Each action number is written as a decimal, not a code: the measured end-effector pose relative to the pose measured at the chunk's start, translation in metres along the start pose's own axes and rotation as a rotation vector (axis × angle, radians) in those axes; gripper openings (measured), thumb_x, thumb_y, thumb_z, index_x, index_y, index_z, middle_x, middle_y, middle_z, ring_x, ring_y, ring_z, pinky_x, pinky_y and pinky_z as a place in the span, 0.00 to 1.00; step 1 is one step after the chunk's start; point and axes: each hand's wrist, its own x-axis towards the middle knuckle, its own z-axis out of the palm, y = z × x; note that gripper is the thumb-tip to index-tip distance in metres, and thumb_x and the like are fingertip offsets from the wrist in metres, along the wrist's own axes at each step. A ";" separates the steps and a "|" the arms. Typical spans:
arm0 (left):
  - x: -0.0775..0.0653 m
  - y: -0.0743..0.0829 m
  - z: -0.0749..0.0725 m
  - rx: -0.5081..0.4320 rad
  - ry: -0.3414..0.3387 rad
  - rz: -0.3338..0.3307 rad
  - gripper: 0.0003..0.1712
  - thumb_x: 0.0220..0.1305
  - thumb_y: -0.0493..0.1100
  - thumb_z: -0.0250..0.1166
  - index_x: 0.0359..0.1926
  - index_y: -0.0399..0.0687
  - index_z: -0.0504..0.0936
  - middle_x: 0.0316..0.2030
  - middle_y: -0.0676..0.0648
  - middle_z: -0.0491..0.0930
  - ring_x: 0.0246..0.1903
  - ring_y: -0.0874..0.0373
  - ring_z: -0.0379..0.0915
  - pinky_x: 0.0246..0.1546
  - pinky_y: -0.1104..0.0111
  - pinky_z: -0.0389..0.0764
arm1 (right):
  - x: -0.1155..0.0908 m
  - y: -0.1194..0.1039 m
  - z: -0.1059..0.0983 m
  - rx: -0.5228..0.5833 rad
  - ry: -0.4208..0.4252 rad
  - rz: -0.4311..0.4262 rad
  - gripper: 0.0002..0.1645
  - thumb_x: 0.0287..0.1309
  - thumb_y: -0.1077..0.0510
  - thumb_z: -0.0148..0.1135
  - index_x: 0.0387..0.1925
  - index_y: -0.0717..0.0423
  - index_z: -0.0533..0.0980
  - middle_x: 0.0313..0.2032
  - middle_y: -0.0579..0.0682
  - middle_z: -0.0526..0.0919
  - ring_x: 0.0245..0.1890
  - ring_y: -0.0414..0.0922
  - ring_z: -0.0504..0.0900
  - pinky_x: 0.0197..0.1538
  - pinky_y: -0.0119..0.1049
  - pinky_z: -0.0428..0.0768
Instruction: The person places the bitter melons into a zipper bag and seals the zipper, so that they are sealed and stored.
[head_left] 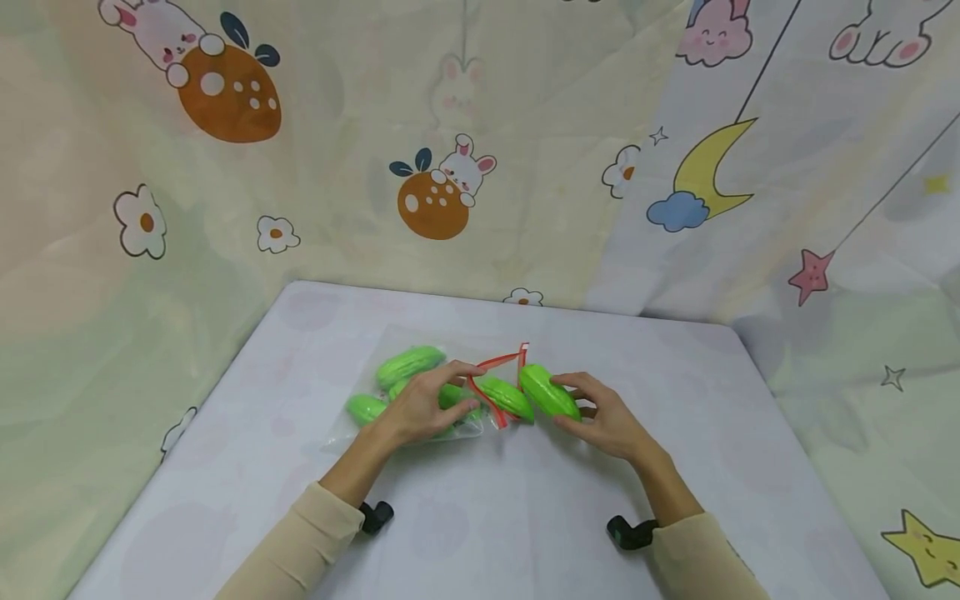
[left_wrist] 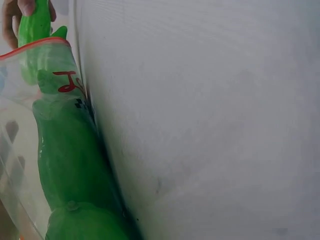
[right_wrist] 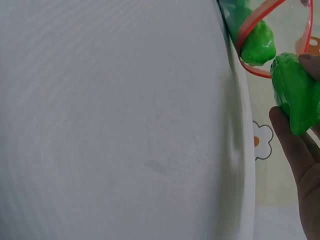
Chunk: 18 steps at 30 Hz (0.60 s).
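A clear zip bag (head_left: 480,428) with a red zip edge lies on the table, holding several bright green, ribbed gourds (head_left: 410,365). My left hand (head_left: 423,408) is over the bag and holds it near its mouth, which gapes to the right. One gourd (head_left: 504,398) sits right at that mouth, its tip sticking out past the red edge. Just right of the opening, my right hand (head_left: 607,425) grips another green gourd (head_left: 550,392) between thumb and fingers. In the right wrist view this gripped gourd (right_wrist: 295,92) looks bumpy. Red lettering (left_wrist: 69,81) marks the bag.
A white-covered table (head_left: 480,517) carries everything, its far edge against a hanging cloth (head_left: 525,208) printed with rabbits, flowers and a moon. Black devices (head_left: 630,533) are strapped at both wrists.
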 end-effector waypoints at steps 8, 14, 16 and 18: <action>0.004 0.001 0.001 0.021 0.005 0.015 0.26 0.67 0.43 0.71 0.64 0.49 0.77 0.56 0.45 0.84 0.50 0.54 0.84 0.53 0.54 0.83 | 0.003 -0.003 0.005 -0.018 -0.015 0.065 0.35 0.59 0.60 0.75 0.66 0.44 0.73 0.63 0.50 0.78 0.52 0.51 0.84 0.51 0.43 0.86; 0.006 0.002 0.005 0.013 -0.004 0.023 0.26 0.66 0.43 0.72 0.63 0.48 0.77 0.56 0.44 0.84 0.50 0.53 0.84 0.54 0.55 0.83 | 0.004 -0.003 0.007 -0.040 -0.025 0.069 0.34 0.62 0.56 0.73 0.67 0.44 0.73 0.62 0.50 0.77 0.48 0.50 0.84 0.47 0.39 0.86; 0.007 0.002 0.006 0.015 -0.001 0.031 0.25 0.66 0.43 0.72 0.62 0.50 0.77 0.56 0.45 0.84 0.50 0.53 0.85 0.53 0.56 0.83 | 0.006 -0.003 0.008 -0.032 -0.024 0.064 0.33 0.63 0.55 0.73 0.67 0.44 0.73 0.61 0.49 0.77 0.48 0.50 0.83 0.48 0.40 0.86; 0.007 0.001 0.007 0.017 0.008 0.041 0.25 0.66 0.42 0.73 0.62 0.51 0.78 0.55 0.45 0.85 0.50 0.54 0.85 0.54 0.57 0.83 | 0.006 -0.003 0.008 -0.028 -0.027 0.061 0.32 0.64 0.54 0.72 0.67 0.43 0.73 0.61 0.48 0.77 0.49 0.50 0.83 0.50 0.40 0.86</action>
